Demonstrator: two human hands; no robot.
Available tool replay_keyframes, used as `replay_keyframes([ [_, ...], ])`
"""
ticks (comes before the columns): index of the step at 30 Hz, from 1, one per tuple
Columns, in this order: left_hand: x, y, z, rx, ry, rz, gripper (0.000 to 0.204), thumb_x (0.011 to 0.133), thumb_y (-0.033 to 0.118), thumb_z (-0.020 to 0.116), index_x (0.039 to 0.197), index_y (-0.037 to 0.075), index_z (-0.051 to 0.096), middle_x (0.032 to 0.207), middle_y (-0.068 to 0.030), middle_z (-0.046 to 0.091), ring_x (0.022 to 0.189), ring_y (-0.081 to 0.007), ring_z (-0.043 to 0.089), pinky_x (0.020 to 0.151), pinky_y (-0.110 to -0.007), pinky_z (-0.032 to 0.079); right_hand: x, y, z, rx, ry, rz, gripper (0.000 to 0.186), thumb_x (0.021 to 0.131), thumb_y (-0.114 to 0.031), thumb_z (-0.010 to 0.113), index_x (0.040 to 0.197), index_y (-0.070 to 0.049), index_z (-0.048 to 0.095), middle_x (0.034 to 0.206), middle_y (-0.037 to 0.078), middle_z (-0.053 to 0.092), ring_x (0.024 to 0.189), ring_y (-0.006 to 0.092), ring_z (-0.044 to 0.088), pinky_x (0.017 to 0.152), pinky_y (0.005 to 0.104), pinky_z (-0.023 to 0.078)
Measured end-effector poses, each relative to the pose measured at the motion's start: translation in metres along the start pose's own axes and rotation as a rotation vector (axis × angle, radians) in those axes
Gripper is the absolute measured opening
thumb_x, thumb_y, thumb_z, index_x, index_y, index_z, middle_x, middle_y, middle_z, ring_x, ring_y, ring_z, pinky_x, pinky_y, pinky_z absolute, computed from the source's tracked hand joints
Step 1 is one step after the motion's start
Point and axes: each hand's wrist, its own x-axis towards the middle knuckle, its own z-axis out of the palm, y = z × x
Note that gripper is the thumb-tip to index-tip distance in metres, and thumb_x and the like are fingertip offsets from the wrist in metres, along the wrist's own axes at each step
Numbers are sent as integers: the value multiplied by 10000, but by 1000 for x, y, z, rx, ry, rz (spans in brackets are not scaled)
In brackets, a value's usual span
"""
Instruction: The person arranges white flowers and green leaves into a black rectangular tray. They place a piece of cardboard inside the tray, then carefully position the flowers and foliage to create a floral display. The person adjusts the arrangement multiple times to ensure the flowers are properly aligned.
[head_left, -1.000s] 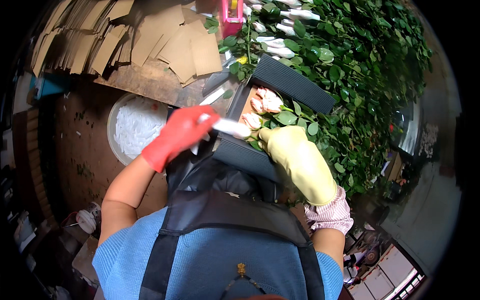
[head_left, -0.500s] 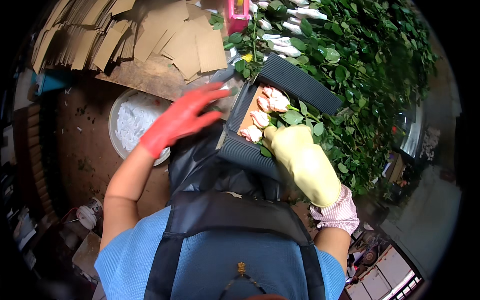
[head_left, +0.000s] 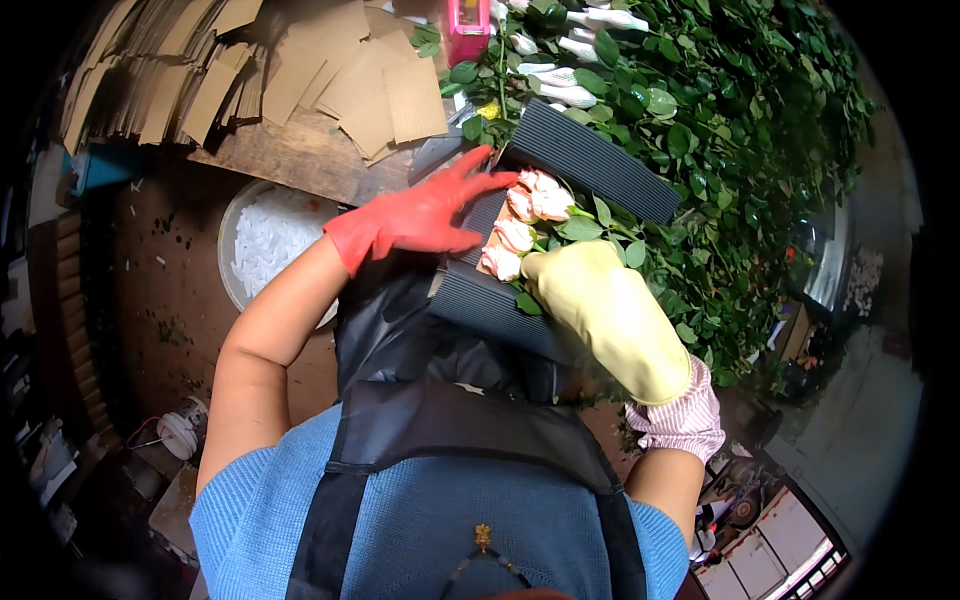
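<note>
Several pale pink roses point(head_left: 538, 196) lie with their heads lined up on brown cardboard in a black ribbed holder point(head_left: 592, 160) with raised side flaps. My left hand point(head_left: 432, 212), in a red rubber glove, is open with fingers spread across the holder's left edge. Its fingertips reach the rose heads. My right hand point(head_left: 605, 310), in a pale yellow glove, curls closed over the stems beside the lowest rose point(head_left: 502, 262). The glove hides its fingertips and most of those stems. Green leaves stick out above the glove.
A heap of leafy rose stems point(head_left: 740, 140) fills the right, with white-netted buds point(head_left: 570, 95) at its edge. Cardboard sheets point(head_left: 415, 100) lie at upper left. Below them stands a tub point(head_left: 240, 285) of white pieces. A pink tape dispenser point(head_left: 467, 30) stands at the back.
My left hand has moved right, from beside the holder to its left edge and the rose heads. My right hand has stayed nearly in place.
</note>
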Motion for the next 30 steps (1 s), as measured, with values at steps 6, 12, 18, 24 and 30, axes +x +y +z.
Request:
replay_keyframes([
  [6,14,23,-1,16,-46,-133,1172,731,525,915,1658,137,310,1755,-284,54,1636,-406,140,1311,-439,206,9,8,10,45,53,-38,178,990,-245,708,1094,-106,745,981,126,777,844,341,738,766,420,602],
  [12,8,18,19,99,58,-64,1203,748,496,916,1676,139,239,1759,-265,36,1628,-416,159,1295,-467,264,3,21,11,229,122,-19,226,1002,-295,700,1145,-126,745,989,126,777,871,341,746,786,423,607],
  [18,8,11,28,59,103,-10,1264,708,526,912,1669,64,232,1717,-344,85,1577,-479,251,1275,-466,309,21,26,47,133,386,12,310,1021,-389,683,1223,-161,737,940,124,772,912,344,754,824,462,608],
  [24,11,8,25,181,105,-11,1297,719,492,925,1670,22,177,1704,-321,190,1568,-440,304,1274,-435,312,36,35,56,9,235,-63,239,1030,-339,638,1160,-147,698,932,122,772,893,359,750,805,474,597],
  [30,22,-5,55,-147,381,-55,1283,726,405,944,1648,1,148,1542,-186,497,1457,-351,461,1203,-464,387,9,31,54,120,412,-16,355,1028,-321,638,1333,-140,661,1008,136,782,890,342,767,765,448,620],
])
